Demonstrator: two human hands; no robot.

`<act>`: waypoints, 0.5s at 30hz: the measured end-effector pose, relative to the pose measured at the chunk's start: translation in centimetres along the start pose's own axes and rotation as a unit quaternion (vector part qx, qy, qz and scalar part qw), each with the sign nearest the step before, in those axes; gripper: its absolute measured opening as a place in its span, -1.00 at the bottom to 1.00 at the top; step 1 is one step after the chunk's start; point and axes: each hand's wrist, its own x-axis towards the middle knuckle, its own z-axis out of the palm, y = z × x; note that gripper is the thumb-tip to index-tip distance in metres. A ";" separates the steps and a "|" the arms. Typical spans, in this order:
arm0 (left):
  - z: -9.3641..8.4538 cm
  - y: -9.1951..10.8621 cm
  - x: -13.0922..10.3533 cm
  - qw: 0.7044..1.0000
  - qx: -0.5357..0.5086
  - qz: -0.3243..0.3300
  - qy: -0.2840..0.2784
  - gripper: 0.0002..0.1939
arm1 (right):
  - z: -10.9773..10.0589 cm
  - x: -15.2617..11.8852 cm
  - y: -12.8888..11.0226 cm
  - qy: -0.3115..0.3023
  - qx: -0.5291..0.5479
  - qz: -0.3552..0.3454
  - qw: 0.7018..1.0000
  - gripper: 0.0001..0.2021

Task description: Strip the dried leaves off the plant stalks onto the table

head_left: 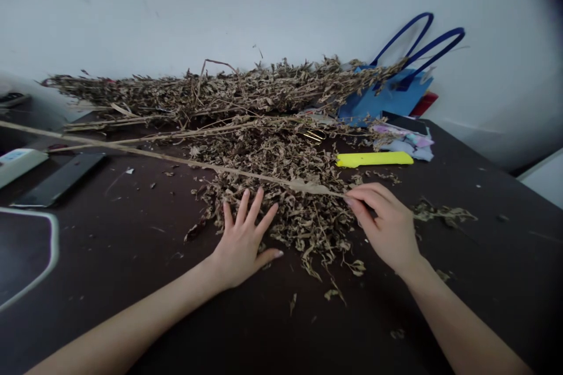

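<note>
My left hand (241,246) lies spread, palm down, at the near left side of a pile of dried leaves (272,155), its fingertips on the leaves. My right hand (387,225) is closed in a pinch on the thin end of a long dried plant stem (176,159). The stem slants across the pile and runs out of view at the left. Close to my pinching fingers it carries a pale, crumpled leaf (310,186). Behind the pile lie more dried stalks (162,136) with leaves on their right ends.
A thick bundle of dried plants (246,91) lies along the wall, reaching a blue bag (373,99). A yellow strip (373,159), gold-handled scissors (315,136) and crumpled cloth (411,143) lie right of centre. A dark phone (61,179), a power strip (20,164) and a white cable (55,240) are left.
</note>
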 end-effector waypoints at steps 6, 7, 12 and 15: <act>0.6 -2.7 2.8 1.000 0.007 -0.001 -0.006 -0.37 | -0.3 0.2 0.2 0.007 -0.005 0.004 1.000 -0.90; 0.2 -2.7 2.9 1.000 -0.001 0.000 -0.010 -0.36 | -0.4 0.2 0.2 0.009 -0.005 0.005 1.000 -0.90; -2.7 0.6 2.4 0.999 -0.035 0.010 -0.008 -0.28 | -0.8 0.4 0.0 0.022 0.001 0.008 1.000 -0.91; -2.9 4.1 1.9 0.992 -0.045 0.120 -0.014 -0.39 | -0.9 0.4 -0.1 0.030 0.000 0.010 1.000 -0.92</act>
